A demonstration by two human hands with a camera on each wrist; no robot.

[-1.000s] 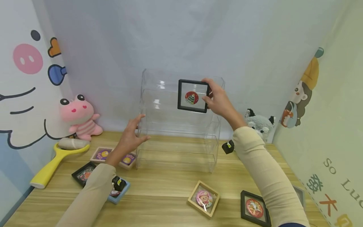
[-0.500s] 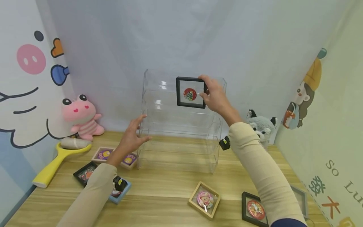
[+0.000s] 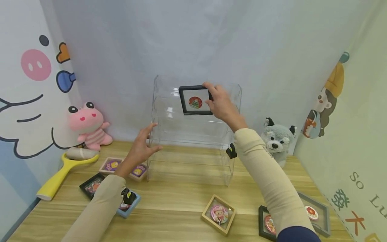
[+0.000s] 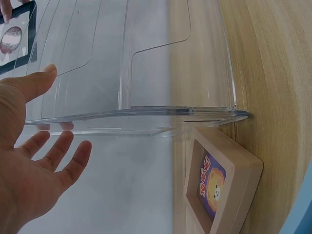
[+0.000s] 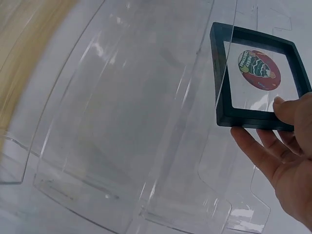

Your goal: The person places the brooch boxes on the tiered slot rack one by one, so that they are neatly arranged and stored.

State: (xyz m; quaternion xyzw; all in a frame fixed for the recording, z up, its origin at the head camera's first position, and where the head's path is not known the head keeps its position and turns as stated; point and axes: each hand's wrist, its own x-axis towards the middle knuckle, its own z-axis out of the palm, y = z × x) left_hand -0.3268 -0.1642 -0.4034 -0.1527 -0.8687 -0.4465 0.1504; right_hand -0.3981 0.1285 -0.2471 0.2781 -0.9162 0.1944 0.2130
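Observation:
My right hand pinches a black square display frame by its right edge, thumb in front and fingers at the edge. A round red badge with a Christmas tree shows behind its clear pane. In the head view the frame overlaps the upper tiers of a clear acrylic tiered display stand and tilts slightly. At the stand's left side, my left hand has its thumb and fingers spread. In the left wrist view, the thumb and the other fingers lie on opposite sides of the stand's side panel.
Frames with badges lie around: wooden, black, grey, blue, and others at left. A yellow-handled lint roller and pink frog plush are left. A grey dog plush sits right.
My right hand has moved left across the top of the stand with the black frame, which now leans a little more. The left hand stays in place.

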